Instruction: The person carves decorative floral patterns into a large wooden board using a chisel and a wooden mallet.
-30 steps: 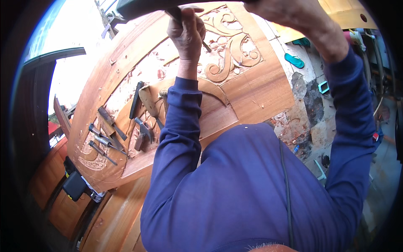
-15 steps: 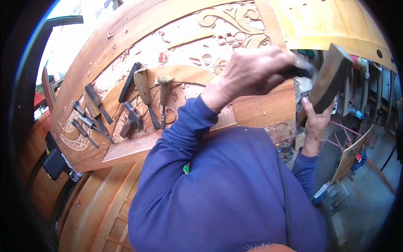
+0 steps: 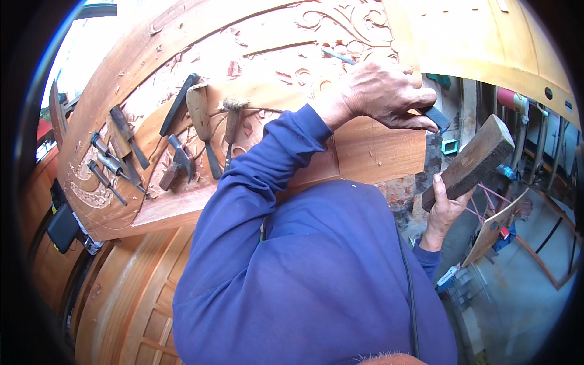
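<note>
My left hand (image 3: 386,94) is wrapped round a carving chisel (image 3: 339,56), whose thin blade shows at the far left of the hand and rests toward the carved wooden panel (image 3: 380,146). The dark end of its handle sticks out beside the thumb. In my right hand (image 3: 446,210) is a thick rough wooden block (image 3: 471,158), gripped at its lower end with the thumb along its side. The block is tilted up to the right and stands apart from the chisel's handle.
On the panel's left lie several chisels (image 3: 199,115), a brush (image 3: 232,118), a small hammer (image 3: 180,161) and loose shavings. Scroll carving (image 3: 347,21) covers the far part. A yellow board (image 3: 493,55) lies at the far right; metal bars and offcuts (image 3: 496,225) stand below.
The wooden block has come down and away from the chisel's handle. My left hand has shifted slightly right, and the chisel's blade now shows.
</note>
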`<state>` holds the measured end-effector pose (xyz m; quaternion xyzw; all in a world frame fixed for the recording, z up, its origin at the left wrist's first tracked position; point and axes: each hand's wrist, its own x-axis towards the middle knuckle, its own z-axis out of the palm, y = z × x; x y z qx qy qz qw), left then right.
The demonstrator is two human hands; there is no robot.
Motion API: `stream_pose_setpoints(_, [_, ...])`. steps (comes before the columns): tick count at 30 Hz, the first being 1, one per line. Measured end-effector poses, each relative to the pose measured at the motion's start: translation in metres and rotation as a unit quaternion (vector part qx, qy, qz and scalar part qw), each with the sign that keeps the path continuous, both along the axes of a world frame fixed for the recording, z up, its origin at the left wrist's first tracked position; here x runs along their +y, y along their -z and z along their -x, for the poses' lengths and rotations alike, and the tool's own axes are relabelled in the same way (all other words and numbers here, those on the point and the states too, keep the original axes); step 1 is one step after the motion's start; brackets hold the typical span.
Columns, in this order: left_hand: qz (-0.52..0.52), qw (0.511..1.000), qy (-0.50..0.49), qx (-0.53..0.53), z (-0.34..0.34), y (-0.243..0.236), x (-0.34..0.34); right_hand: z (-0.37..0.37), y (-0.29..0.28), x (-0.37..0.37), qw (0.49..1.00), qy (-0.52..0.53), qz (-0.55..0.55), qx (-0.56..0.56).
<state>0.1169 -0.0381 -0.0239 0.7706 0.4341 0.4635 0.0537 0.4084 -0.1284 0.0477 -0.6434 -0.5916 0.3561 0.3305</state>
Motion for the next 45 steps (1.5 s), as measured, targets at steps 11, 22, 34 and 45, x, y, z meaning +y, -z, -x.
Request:
stream_pose_setpoints(11, [-0.038, 0.998, 0.002, -0.055, 0.015, -0.009, -0.004, 0.028, -0.009, 0.013, 0.995, -0.031, -0.076, 0.048])
stream_pose_setpoints(22, [-0.029, 0.978, -0.04, -0.201, 0.024, -0.017, -0.002, 0.06, 0.015, 0.023, 0.985, -0.053, -0.164, -0.001])
stream_pose_setpoints(34, [0.006, 0.967, -0.072, -0.245, 0.041, -0.026, -0.001, 0.113, -0.024, 0.037, 0.974, -0.041, -0.222, 0.034])
stream_pose_setpoints(45, [0.04, 0.949, -0.082, -0.302, 0.053, -0.028, -0.001, 0.113, -0.041, 0.069, 0.958, -0.124, -0.247, -0.074])
